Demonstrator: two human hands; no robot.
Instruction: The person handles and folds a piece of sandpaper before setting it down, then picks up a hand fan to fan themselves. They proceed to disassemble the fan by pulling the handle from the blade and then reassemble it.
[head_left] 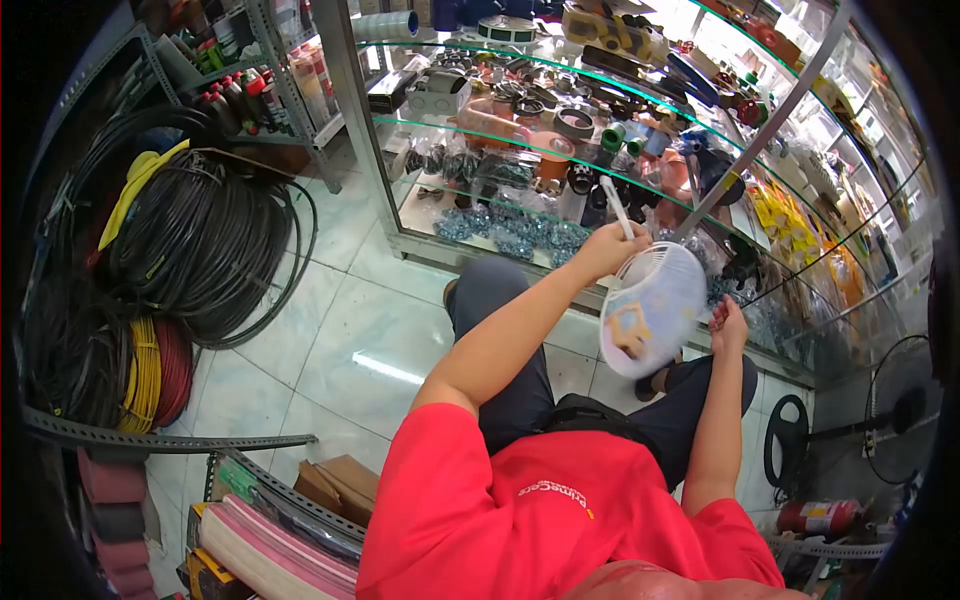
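A white plastic hand fan (670, 325) with a printed yellow and blue picture hangs in front of my knees. My left hand (608, 252) is closed round its neck, and the thin white handle sticks out beyond the fingers toward the glass cabinet. To the right of the fan, apart from it, my right hand (728, 326) is held above my right knee with its fingers curled in. Whether anything small sits between those fingers I cannot make out.
A glass display cabinet (600, 75) crowded with fittings and bagged parts stands in front. Coiled black cables (205, 245) lie on the left, beside yellow (143, 375) and red coils (172, 370). A cardboard box (340, 488) sits behind; a fire extinguisher (820, 516) lies at lower right.
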